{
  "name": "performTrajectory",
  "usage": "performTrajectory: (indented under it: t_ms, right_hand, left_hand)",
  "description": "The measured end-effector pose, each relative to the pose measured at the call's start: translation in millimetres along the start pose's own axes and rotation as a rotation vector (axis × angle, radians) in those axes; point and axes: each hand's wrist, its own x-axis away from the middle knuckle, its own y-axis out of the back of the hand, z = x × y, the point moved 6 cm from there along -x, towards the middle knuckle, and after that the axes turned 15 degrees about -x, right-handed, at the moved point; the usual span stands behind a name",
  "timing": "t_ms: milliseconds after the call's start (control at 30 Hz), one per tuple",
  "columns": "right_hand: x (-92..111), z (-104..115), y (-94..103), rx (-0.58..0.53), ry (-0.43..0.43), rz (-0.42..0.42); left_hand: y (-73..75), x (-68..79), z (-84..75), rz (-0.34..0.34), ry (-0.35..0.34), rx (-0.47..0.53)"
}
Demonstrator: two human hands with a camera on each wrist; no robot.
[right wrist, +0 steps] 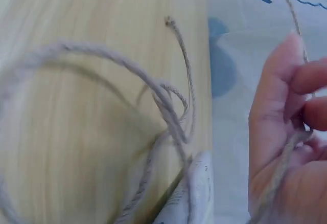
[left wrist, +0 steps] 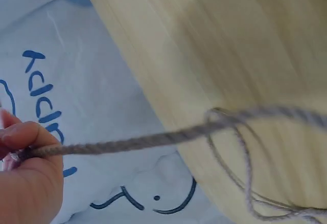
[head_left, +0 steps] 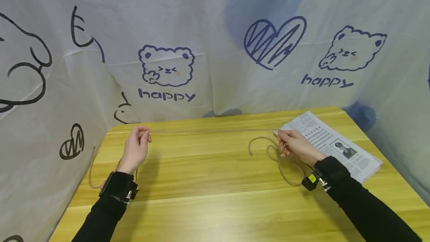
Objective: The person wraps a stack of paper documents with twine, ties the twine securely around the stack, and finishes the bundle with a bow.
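A thin twisted beige rope [head_left: 208, 131] runs nearly straight across, above the wooden table, from one hand to the other. At the left, my left hand [head_left: 136, 148] pinches it between thumb and fingers; in the left wrist view the rope [left wrist: 127, 143] trails from that grip back toward the wrist. My right hand [head_left: 297, 145] grips the other end of the stretch, fingers curled round it, as the right wrist view also shows. Loose coils of rope [head_left: 282, 174] hang or lie below the right hand, with one free end on the table. More slack lies beside the left wrist.
Folded newspapers [head_left: 336, 145] lie at the table's right side, partly behind the right hand and forearm. The wooden table [head_left: 201, 212] meets a white cloth [head_left: 215, 29] with drawn bears and hearts at its back and sides.
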Motion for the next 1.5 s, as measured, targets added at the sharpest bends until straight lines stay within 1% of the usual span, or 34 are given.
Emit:
performTrajectory:
  t_ms: [33, 67, 100, 167, 233, 267, 333, 400, 433, 533, 567, 600, 633, 667, 700, 767, 833, 900, 967, 1033, 1100, 1167, 1233, 1300, 1367, 1433, 1500]
  right_hand:
    - [-0.3, -1.2, 1.2, 0.002, 0.006, -0.017]
    - [-0.5, -1.4, 1.5, 0.053, 0.030, -0.026]
    - [-0.6, -1.0, -0.1, 0.130, 0.066, -0.023]
    - [-1.7, -1.8, -6.4, 0.341, 0.154, 0.001]
    - [-1.5, -4.0, -15.5, 0.553, 0.238, 0.043]
    - [-1.0, -5.8, -20.1, 0.633, 0.264, 0.068]
    - [0.6, -10.7, -26.8, 0.720, 0.263, 0.118]
    - [5.8, -13.8, -29.2, 0.737, 0.179, 0.165]
    - [9.3, -14.8, -29.7, 0.726, 0.116, 0.197]
    - [24.4, -15.8, -30.6, 0.598, -0.149, 0.320]
    - [29.3, -13.3, -30.0, 0.584, -0.208, 0.354]
    - [32.4, -10.4, -29.7, 0.558, -0.254, 0.384]
    - [33.6, -6.1, -28.8, 0.543, -0.266, 0.400]
    - [32.6, -0.8, -26.8, 0.540, -0.246, 0.394]
    - [29.7, 5.4, -24.0, 0.545, -0.193, 0.373]
    - [21.9, 17.2, -15.9, 0.572, -0.070, 0.277]
    - [14.6, 23.1, -7.0, 0.554, 0.021, 0.159]
    - [9.9, 22.9, 0.8, 0.546, 0.063, 0.057]
    - [7.2, 16.3, 4.8, 0.549, 0.053, 0.000]
    - [6.2, 8.6, 3.8, 0.578, 0.056, -0.016]
    - [6.1, 2.4, -0.1, 0.614, 0.085, -0.031]
    - [7.4, 0.2, -6.3, 0.647, 0.161, -0.048]
    - [10.1, -0.6, -13.7, 0.684, 0.256, -0.053]
    - [14.3, -2.2, -21.7, 0.731, 0.323, -0.022]
    - [18.9, -5.7, -29.3, 0.805, 0.355, 0.035]
    - [23.3, -10.5, -33.9, 0.872, 0.345, 0.086]
    - [27.3, -14.9, -35.4, 0.922, 0.319, 0.107]
  left_hand:
    - [-0.5, 0.4, 2.1, 0.002, 0.004, 0.004]
    - [-2.0, 1.0, 3.9, 0.008, 0.010, 0.010]
    - [-4.1, 1.7, 5.3, 0.014, 0.014, 0.011]
    - [-9.8, 3.5, 6.3, 0.037, 0.017, 0.019]
    - [-15.9, 5.3, 5.4, 0.061, 0.011, 0.022]
    - [-18.4, 5.9, 4.6, 0.068, 0.007, 0.019]
    - [-22.2, 7.1, 2.7, 0.083, 0.003, 0.017]
    - [-24.3, 7.8, 1.1, 0.098, 0.003, 0.009]
    - [-24.9, 8.0, 1.0, 0.104, 0.008, 0.008]
    - [-24.4, 9.0, 1.0, 0.122, 0.018, 0.009]
    - [-24.0, 9.3, 1.0, 0.128, 0.018, 0.008]
    - [-23.8, 9.7, 1.2, 0.135, 0.016, 0.011]
    - [-23.7, 9.9, 1.4, 0.141, 0.014, 0.011]
    - [-23.7, 10.1, 1.4, 0.148, 0.011, 0.012]
    - [-23.9, 10.2, 1.5, 0.157, 0.008, 0.013]
    - [-25.1, 10.3, 2.2, 0.171, 0.009, 0.010]
    - [-25.9, 10.3, 3.7, 0.177, 0.014, 0.002]
    - [-26.7, 11.0, 4.8, 0.174, 0.014, -0.015]
    - [-30.2, 13.3, 5.2, 0.192, -0.004, -0.056]
    - [-36.7, 17.2, 4.0, 0.225, -0.033, -0.114]
    - [-45.0, 21.5, 0.8, 0.252, -0.069, -0.187]
    - [-51.7, 24.9, -5.1, 0.245, -0.105, -0.258]
    - [-56.4, 26.9, -12.3, 0.211, -0.136, -0.306]
    - [-59.8, 28.2, -20.9, 0.174, -0.176, -0.330]
    - [-63.5, 29.8, -29.3, 0.167, -0.218, -0.329]
    - [-69.0, 31.5, -34.3, 0.192, -0.244, -0.321]
    - [-75.7, 33.5, -36.0, 0.239, -0.253, -0.324]
